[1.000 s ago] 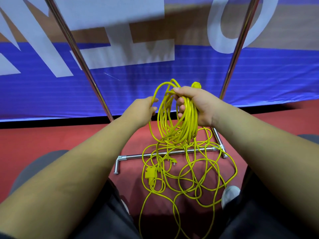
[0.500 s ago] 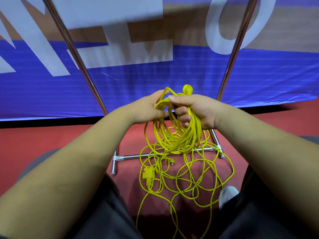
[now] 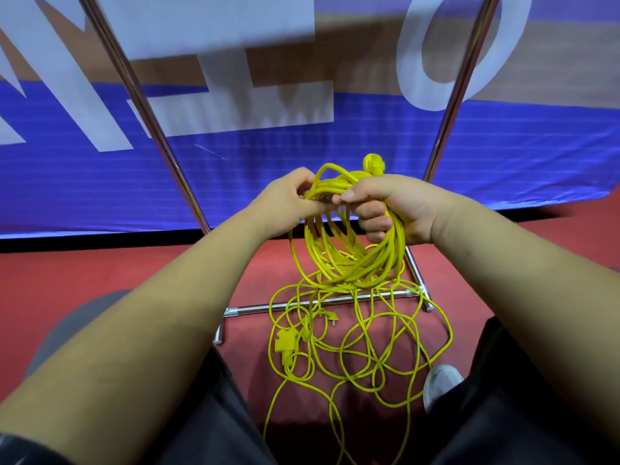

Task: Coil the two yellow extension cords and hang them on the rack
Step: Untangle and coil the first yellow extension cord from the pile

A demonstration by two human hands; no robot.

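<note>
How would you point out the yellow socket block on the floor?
Find the rack's bottom crossbar on the red floor. Just nearer than it, at the left edge of the loose yellow tangle, lies the socket block. It is the only boxy piece; the plug beside it is much smaller.

Person, head view. Left hand (image 3: 285, 199) and right hand (image 3: 399, 206): bare, as are both forearms (image 3: 161, 317) down to the lower frame edge. The right thumb (image 3: 349, 195) shows a short, trimmed nail. Legs: dark, loosely creased legwear (image 3: 503, 414); full length not visible. Right side: pale grey-white shoe (image 3: 439, 380) with a rounded toe, partly hidden by the dark cloth.
</note>
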